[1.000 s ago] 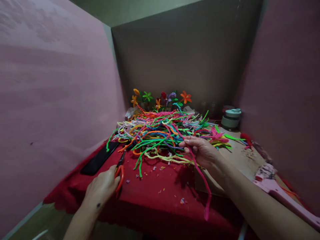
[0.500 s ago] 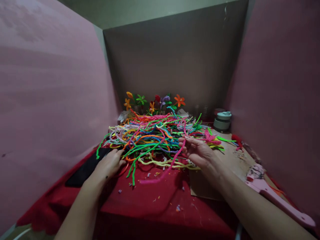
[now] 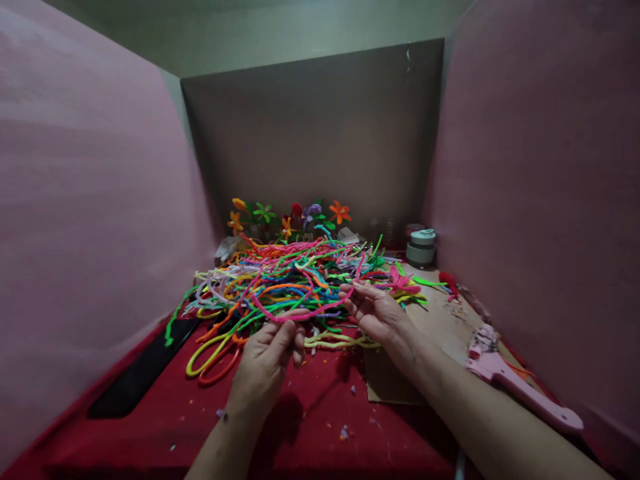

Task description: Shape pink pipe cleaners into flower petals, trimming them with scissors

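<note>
A bright pink pipe cleaner [image 3: 324, 309] is stretched between my two hands above the front of the pile. My left hand [image 3: 273, 350] pinches it between thumb and fingers near its left part, and the free end curves up to the left. My right hand [image 3: 375, 310] grips the same strand farther right, its tip rising past the fingers. Behind and below lies a tangled heap of multicoloured pipe cleaners [image 3: 285, 273]. A yellow loop [image 3: 193, 363] and a red loop [image 3: 220, 380] stick out left of my left hand; what they belong to is hidden.
Finished pipe-cleaner flowers [image 3: 340, 212] stand at the back. A lidded jar [image 3: 421, 248] is at the back right. A pink glue gun [image 3: 525, 393] lies on the right, near a cardboard sheet [image 3: 395, 387]. A flat black object [image 3: 135, 377] lies left on the red cloth [image 3: 320, 433]. Pink panels flank both sides.
My left hand has come away from the pile's left edge, moved right, and taken hold of the pink pipe cleaner. The strand's hanging end is now raised. The camera view has shifted slightly.
</note>
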`<action>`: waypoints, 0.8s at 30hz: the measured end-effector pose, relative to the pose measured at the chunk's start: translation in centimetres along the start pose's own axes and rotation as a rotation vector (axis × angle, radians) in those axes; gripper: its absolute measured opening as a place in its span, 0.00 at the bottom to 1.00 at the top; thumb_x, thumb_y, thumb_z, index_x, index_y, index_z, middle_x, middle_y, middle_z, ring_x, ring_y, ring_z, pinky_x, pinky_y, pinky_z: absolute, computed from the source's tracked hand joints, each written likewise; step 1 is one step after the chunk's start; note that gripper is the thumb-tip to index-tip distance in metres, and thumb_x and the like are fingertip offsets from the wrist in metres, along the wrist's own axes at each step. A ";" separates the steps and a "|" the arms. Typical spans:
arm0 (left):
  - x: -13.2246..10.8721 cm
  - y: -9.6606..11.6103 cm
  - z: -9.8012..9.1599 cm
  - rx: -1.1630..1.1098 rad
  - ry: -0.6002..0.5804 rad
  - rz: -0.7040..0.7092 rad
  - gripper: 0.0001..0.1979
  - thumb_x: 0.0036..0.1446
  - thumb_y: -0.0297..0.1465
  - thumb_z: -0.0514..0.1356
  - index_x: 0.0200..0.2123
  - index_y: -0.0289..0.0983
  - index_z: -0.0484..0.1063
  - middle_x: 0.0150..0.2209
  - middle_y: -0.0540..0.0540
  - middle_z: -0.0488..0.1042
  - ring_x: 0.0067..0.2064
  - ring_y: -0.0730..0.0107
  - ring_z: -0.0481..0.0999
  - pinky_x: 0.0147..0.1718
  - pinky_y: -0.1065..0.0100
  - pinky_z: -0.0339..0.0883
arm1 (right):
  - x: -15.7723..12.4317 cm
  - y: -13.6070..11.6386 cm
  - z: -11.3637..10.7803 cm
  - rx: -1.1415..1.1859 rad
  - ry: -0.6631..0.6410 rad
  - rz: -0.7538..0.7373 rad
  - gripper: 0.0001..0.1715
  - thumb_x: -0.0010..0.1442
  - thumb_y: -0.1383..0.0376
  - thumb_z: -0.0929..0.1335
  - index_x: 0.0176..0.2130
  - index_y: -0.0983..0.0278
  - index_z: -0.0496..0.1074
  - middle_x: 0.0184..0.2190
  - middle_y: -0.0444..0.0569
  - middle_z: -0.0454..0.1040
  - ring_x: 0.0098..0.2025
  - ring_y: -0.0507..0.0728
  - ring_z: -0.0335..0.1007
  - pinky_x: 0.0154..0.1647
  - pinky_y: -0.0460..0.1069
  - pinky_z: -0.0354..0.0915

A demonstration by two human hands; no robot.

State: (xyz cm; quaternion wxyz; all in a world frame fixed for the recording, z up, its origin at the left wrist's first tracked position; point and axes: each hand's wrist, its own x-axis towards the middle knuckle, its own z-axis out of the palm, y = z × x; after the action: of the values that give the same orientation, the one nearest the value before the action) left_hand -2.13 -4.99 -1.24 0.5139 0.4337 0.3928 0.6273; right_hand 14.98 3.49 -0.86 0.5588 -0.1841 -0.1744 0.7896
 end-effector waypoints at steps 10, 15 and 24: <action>-0.4 0.4 0.8 -0.177 0.120 -0.004 0.16 0.39 0.23 0.65 0.36 0.35 0.74 0.30 0.48 0.74 0.28 0.77 0.72 0.27 0.77 0.67 | 0.2 0.2 -0.2 0.006 -0.041 -0.018 0.06 0.48 0.77 0.66 0.27 0.68 0.68 0.22 0.48 0.75 0.25 0.52 0.73 0.26 0.44 0.69; -1.0 -0.2 0.8 -0.122 0.116 0.035 0.17 0.42 0.27 0.66 0.39 0.39 0.73 0.32 0.47 0.76 0.31 0.72 0.75 0.31 0.73 0.69 | 0.5 0.4 -0.5 0.032 0.000 -0.039 0.08 0.47 0.79 0.66 0.24 0.67 0.66 0.21 0.47 0.75 0.25 0.51 0.73 0.29 0.45 0.70; -0.1 1.1 0.9 -0.400 0.275 0.142 0.06 0.48 0.34 0.62 0.28 0.37 0.73 0.22 0.53 0.72 0.32 0.73 0.74 0.39 0.67 0.70 | -0.1 0.1 0.0 0.058 -0.037 0.039 0.06 0.49 0.74 0.67 0.24 0.66 0.66 0.17 0.43 0.70 0.21 0.48 0.67 0.26 0.44 0.67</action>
State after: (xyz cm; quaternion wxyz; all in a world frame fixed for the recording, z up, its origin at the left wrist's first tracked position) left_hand -1.59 -5.18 0.05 0.4857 0.2604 0.2957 0.7802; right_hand 14.91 3.38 -0.97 0.5450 -0.1564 -0.1583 0.8084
